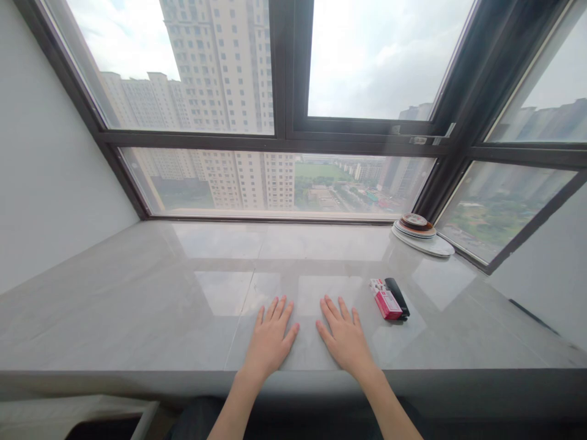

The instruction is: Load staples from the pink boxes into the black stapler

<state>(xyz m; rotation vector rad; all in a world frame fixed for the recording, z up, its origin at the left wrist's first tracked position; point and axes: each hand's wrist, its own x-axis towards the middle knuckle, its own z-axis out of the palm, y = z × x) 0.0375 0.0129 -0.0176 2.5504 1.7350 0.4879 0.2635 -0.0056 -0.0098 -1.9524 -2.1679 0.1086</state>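
2 hands (307, 339) flat, empty, near red-and-white box (386, 301) beside black lighter (397, 296).

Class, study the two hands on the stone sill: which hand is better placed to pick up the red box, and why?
The right hand, probably. It lies flat on the sill close beside the red box and black object. The left hand lies farther off and would have to cross over the right.

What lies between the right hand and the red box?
Only bare sill separates the right hand from the red box, seen in the head view.
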